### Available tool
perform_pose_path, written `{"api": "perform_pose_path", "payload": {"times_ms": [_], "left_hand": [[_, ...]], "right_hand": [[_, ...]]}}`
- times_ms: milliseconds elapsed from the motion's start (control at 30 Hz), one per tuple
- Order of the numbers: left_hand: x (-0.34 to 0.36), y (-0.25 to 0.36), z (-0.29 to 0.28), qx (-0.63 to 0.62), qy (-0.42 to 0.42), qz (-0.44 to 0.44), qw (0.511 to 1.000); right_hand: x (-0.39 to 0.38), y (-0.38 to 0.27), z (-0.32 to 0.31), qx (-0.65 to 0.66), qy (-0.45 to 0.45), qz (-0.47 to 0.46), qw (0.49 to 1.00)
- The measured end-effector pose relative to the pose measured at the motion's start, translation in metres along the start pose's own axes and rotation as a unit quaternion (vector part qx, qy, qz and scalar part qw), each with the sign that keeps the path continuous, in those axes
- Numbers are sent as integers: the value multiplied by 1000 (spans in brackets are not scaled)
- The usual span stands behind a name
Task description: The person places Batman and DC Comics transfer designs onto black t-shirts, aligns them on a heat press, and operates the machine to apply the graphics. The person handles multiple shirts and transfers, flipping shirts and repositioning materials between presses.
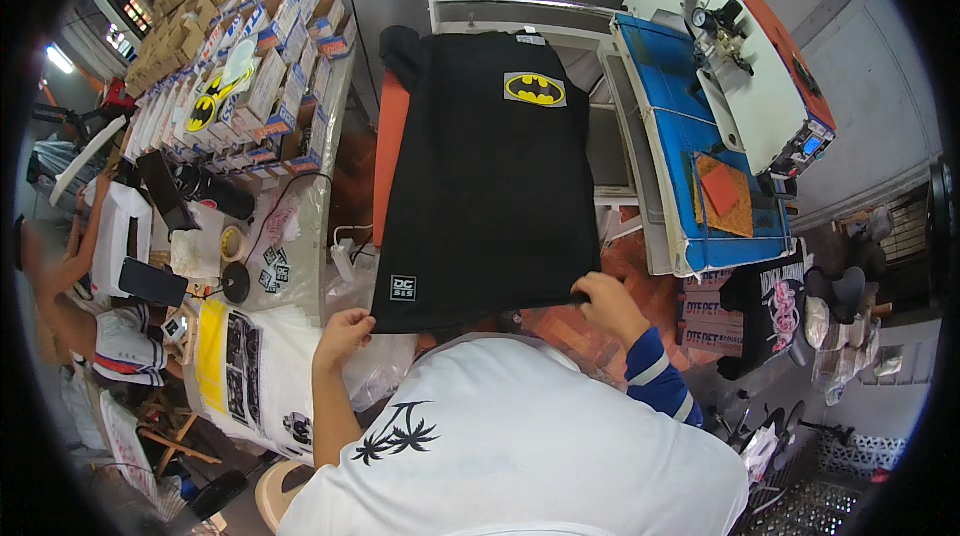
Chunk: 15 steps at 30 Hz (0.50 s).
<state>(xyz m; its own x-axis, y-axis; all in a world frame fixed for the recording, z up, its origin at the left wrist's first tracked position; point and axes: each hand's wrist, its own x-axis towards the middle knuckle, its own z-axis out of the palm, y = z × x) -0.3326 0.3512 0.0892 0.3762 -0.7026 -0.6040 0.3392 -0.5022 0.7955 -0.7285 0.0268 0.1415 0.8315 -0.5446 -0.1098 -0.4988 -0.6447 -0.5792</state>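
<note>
A black T-shirt (490, 196) lies spread out flat in front of me, its hem towards me. My left hand (346, 336) pinches the near left corner of the hem. The near right corner is held between the fingers of my right hand (612, 308). Near the shirt's far end sits a rectangular transfer (536, 90) with a yellow oval and a black bat shape. A small white-framed square print (403, 288) shows close to the left hem corner. From under the shirt's left side an orange surface (390, 161) sticks out.
To the right stands a heat press with a white and orange head (750, 46) beside a blue board (660, 136). Stacked boxes (255, 101) fill the table at left. Another person (70, 276) sits at far left. Printed film sheets (255, 381) lie by my left arm.
</note>
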Motion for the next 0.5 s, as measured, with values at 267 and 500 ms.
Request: {"api": "perform_pose_path", "payload": {"times_ms": [267,500], "left_hand": [[9,-14,-27,311,-240,-232,890],[100,133,2,357,158,363,846]], "right_hand": [[-19,-8,17,-30,-275,90,957],[66,-67,13,-10,-8,110,994]]}}
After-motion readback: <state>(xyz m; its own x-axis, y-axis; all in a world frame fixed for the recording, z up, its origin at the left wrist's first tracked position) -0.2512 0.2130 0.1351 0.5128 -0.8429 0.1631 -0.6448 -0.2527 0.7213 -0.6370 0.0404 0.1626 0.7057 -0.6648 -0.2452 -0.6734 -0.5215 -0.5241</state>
